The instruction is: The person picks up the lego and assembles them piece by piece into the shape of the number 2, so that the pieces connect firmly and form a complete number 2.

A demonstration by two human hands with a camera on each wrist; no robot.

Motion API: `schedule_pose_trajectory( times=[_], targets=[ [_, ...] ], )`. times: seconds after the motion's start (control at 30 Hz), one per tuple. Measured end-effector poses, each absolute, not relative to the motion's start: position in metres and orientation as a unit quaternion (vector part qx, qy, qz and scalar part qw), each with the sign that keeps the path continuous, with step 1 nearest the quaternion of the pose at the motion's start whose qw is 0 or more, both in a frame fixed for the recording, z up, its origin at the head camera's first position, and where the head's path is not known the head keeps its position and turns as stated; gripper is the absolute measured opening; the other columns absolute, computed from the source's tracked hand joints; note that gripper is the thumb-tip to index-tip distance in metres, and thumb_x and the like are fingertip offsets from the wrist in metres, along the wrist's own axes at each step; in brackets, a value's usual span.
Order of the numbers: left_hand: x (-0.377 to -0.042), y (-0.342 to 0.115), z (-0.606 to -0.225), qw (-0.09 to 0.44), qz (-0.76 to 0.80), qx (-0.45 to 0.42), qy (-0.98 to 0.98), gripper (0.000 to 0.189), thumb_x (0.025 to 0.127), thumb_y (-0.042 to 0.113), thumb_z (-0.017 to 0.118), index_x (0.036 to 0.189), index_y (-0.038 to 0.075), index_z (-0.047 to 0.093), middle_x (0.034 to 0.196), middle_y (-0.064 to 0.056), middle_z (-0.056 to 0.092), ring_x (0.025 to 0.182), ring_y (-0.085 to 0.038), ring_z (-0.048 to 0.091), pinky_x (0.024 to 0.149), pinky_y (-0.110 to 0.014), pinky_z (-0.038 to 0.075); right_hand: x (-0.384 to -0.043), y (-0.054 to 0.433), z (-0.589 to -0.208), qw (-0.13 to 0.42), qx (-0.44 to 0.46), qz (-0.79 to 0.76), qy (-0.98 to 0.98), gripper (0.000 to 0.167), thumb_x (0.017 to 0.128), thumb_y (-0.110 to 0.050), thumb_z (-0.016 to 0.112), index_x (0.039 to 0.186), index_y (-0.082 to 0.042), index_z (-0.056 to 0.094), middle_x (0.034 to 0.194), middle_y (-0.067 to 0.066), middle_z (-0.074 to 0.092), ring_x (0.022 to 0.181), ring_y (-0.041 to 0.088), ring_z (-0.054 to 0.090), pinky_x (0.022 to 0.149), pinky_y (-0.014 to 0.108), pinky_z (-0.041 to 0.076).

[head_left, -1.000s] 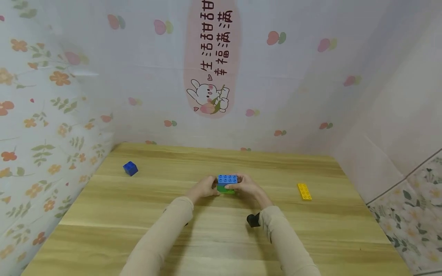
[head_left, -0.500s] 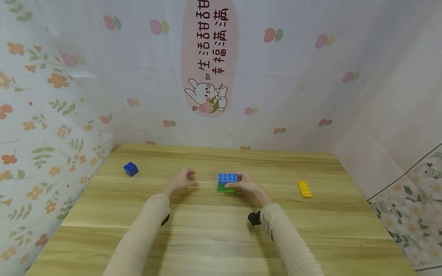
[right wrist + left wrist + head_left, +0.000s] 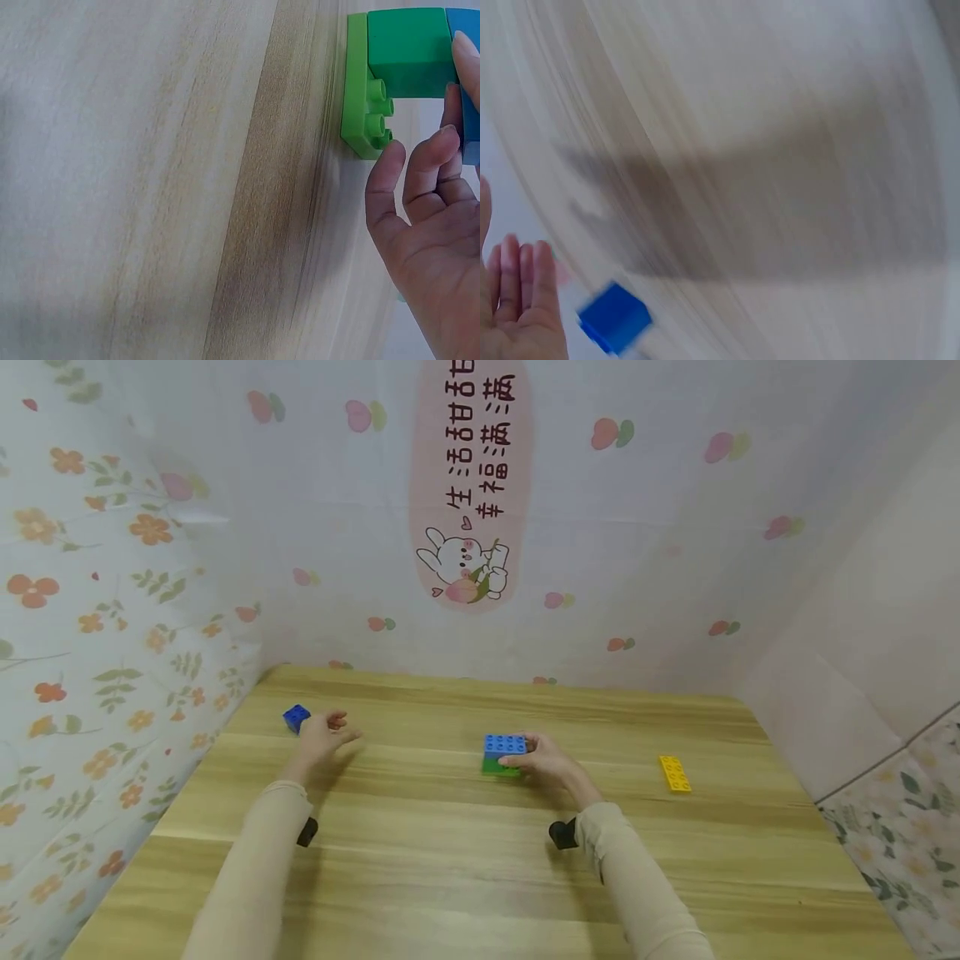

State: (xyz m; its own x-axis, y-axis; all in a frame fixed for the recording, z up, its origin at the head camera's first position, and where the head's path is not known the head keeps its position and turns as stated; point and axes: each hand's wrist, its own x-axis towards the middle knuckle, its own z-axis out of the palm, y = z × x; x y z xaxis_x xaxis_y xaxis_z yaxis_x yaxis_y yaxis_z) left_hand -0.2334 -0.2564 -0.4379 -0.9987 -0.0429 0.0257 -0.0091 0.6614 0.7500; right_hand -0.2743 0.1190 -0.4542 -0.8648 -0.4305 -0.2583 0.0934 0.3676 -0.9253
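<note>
L hand (image 3: 321, 739), head view: relaxed, empty, nr dark-blue block (image 3: 296, 718) by far-L corner of table (image 3: 450, 868); R hand (image 3: 549, 758) pinches blue brick (image 3: 505, 744) on green stack (image 3: 492, 768), mid-table, room btwn hands, yellow plate (image 3: 675, 773) toward R edge. L wrist: dark-blue block just beside hand; careless brush might nudge it off L edge. R wrist: brick overhangs; uneven pressure could tip stack.

The green block (image 3: 409, 56), light blue block (image 3: 505, 744) and yellow block (image 3: 675, 774) look like smooth plastic, the table (image 3: 450, 852) like smooth wood.

Head view from above, forward-down across table (image 3: 450, 877); wrist views close; head, right wrist share green brick (image 3: 409, 52).
</note>
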Motion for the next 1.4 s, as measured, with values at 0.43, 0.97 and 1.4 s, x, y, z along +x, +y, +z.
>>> schedule_pose_trajectory(
  times=[0.43, 0.97, 1.4],
  targets=[
    [-0.219, -0.304, -0.425, 0.035, -0.428, 0.069, -0.9, 0.059, 0.089, 0.015, 0.058, 0.129, -0.02, 0.033, 0.12, -0.038, 0.044, 0.113, -0.048, 0.043, 0.1, -0.052, 0.038, -0.275, 0.118, -0.452, 0.239, -0.104, -0.551, 0.793, 0.052, 0.079, -0.014, 0.071, 0.125, -0.001, 0.052, 0.088, -0.003, 0.068, 0.072, 0.01, 0.058, 0.062, 0.026, 0.049],
    [-0.22, -0.331, -0.419, 0.03, -0.4, 0.081, -0.912, 0.062, 0.089, 0.017, 0.059, 0.131, -0.019, 0.03, 0.127, -0.041, 0.038, 0.117, -0.051, 0.038, 0.098, -0.056, 0.036, -0.274, 0.122, -0.456, 0.233, -0.11, -0.537, 0.803, 0.055, 0.079, -0.018, 0.072, 0.127, 0.0, 0.05, 0.1, 0.01, 0.068, 0.075, 0.009, 0.058, 0.059, 0.025, 0.046],
    [-0.222, -0.334, -0.429, -0.02, -0.394, 0.097, -0.914, 0.068, 0.089, 0.018, 0.058, 0.132, -0.021, 0.023, 0.129, -0.044, 0.031, 0.12, -0.054, 0.032, 0.1, -0.057, 0.034, -0.269, 0.124, -0.453, 0.231, -0.128, -0.541, 0.799, 0.055, 0.078, -0.017, 0.072, 0.124, 0.004, 0.051, 0.091, 0.006, 0.069, 0.072, 0.01, 0.059, 0.057, 0.026, 0.048]
  ],
)
